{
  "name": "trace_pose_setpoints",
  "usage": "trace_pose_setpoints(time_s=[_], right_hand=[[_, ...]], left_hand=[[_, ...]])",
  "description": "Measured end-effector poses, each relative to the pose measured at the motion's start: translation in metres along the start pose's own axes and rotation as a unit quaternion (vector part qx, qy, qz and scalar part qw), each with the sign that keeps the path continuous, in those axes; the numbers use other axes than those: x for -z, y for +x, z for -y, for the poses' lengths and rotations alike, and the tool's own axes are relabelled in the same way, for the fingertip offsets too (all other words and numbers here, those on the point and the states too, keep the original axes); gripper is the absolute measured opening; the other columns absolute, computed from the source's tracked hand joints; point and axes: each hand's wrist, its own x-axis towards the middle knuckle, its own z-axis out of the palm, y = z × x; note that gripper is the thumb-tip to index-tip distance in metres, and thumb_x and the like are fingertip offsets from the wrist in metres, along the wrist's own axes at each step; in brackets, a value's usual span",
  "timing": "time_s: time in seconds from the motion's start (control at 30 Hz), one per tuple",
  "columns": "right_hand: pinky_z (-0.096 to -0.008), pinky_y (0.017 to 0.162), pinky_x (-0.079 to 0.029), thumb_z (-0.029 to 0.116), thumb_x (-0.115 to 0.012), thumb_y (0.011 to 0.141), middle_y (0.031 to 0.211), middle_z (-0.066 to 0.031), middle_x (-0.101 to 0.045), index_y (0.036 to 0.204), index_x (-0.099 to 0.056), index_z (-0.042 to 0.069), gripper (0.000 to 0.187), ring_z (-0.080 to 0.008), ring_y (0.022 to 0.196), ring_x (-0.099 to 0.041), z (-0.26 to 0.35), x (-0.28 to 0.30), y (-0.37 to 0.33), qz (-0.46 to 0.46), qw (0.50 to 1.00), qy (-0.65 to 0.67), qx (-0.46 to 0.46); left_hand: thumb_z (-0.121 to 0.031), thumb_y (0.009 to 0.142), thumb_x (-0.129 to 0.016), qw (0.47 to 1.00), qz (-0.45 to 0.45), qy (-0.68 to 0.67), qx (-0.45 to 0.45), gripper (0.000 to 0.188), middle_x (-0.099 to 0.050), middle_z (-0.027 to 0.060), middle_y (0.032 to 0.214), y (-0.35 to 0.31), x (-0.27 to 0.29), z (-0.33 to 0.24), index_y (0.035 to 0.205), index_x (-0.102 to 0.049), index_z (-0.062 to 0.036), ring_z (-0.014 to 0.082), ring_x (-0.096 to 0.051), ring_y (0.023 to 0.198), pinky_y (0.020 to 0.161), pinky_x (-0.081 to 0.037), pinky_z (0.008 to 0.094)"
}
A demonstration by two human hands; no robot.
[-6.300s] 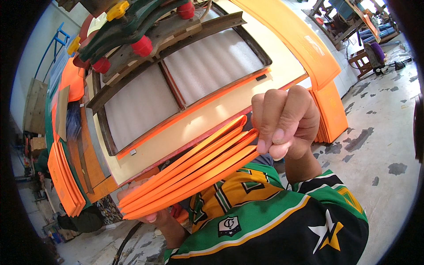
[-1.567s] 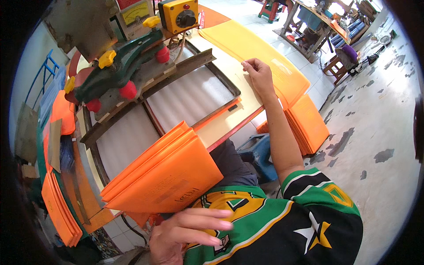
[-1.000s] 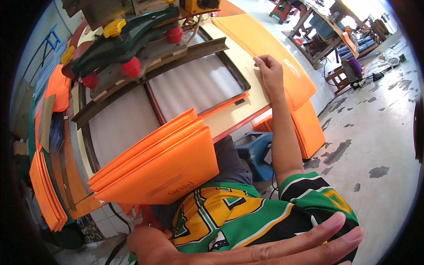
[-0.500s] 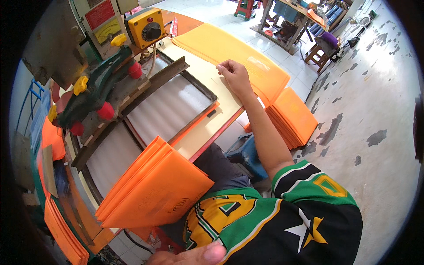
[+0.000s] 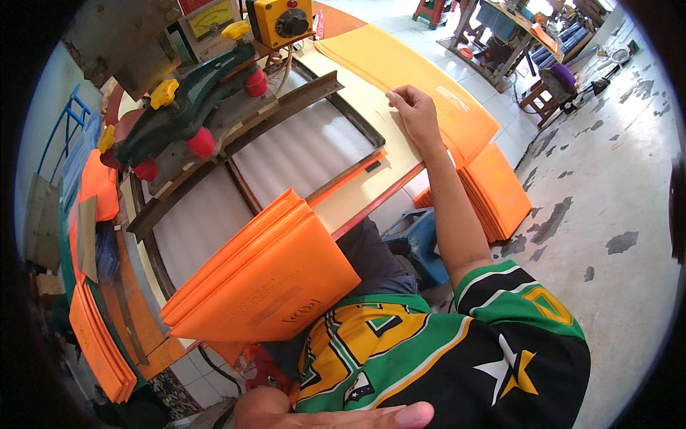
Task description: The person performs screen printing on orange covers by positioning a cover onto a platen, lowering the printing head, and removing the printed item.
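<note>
Between counter (image 5: 357, 200) and shirt (image 5: 429, 343), before the metal frame (image 5: 243, 184): tilted orange folders (image 5: 268, 282), left hand (image 5: 350, 417) nearer.
Their long edges slant lower left to upper right. The left hand lies below them, fingers mostly cropped, grip untellable; the right hand (image 5: 416, 118) is over the counter, well apart, fingertips together, nothing visible in them.
</note>
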Motion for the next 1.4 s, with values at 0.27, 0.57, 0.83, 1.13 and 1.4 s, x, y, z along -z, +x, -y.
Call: trace_pose_setpoints(time_s=[0.27,0.57,0.83,1.13,1.4], right_hand=[[-0.0276,0.071,-0.050,0.021,-0.067,0.090,0.080,-0.0070,-0.070,0.095,-0.070,-0.002,0.024,-0.0121,0.073,-0.063,0.000,0.007,-0.003,-0.010,1.000,-0.003,-0.018],[-0.0293,0.065,-0.050,0.020,-0.067,0.088,0.075,-0.0069,-0.068,0.091,-0.069,-0.002,0.023,-0.0127,0.069,-0.061,-0.010,0.011,-0.003,-0.023,1.000,-0.002,0.004],[-0.0315,0.068,-0.052,0.019,-0.067,0.088,0.079,-0.0097,-0.070,0.091,-0.070,-0.002,0.021,-0.0153,0.071,-0.064,0.003,0.010,-0.007,-0.023,1.000,0.000,0.010],[-0.0276,0.069,-0.050,0.020,-0.068,0.090,0.080,-0.0070,-0.069,0.094,-0.070,-0.001,0.022,-0.0115,0.074,-0.062,0.001,0.004,-0.006,-0.008,1.000,0.009,-0.002],[-0.0304,0.072,-0.050,0.021,-0.065,0.090,0.079,-0.0077,-0.068,0.094,-0.070,-0.001,0.023,-0.0150,0.074,-0.063,-0.008,0.011,-0.006,-0.016,1.000,0.004,-0.003]], left_hand=[[-0.024,0.103,-0.046,0.961,-0.253,-0.100,-0.041,0.038,-0.061,0.0271,0.125,-0.030,-0.050,0.030,0.134,-0.056,-0.0034,0.0433,-0.060,0.116,0.098,-0.050,0.0521],[-0.047,0.100,-0.045,0.973,0.220,-0.008,-0.074,0.068,-0.052,0.0357,0.133,-0.037,0.037,0.046,0.142,-0.043,0.0059,0.0525,-0.053,0.122,0.102,-0.036,0.0682],[-0.050,0.100,-0.046,0.944,-0.102,0.259,-0.179,0.074,-0.035,0.0279,0.151,-0.105,0.064,0.028,0.149,-0.030,0.0031,0.0431,-0.038,0.137,0.113,-0.030,0.0553],[-0.053,0.097,-0.052,0.682,-0.511,0.497,-0.167,0.064,-0.052,0.0172,0.137,-0.136,0.104,0.055,0.135,-0.048,-0.0022,0.0322,-0.052,0.125,0.110,-0.037,0.0480],[-0.065,0.085,-0.063,0.711,-0.558,0.428,-0.025,0.094,-0.048,0.0119,0.136,-0.169,0.135,0.107,0.145,-0.033,0.0002,0.0232,-0.049,0.125,0.101,-0.043,0.0391]])
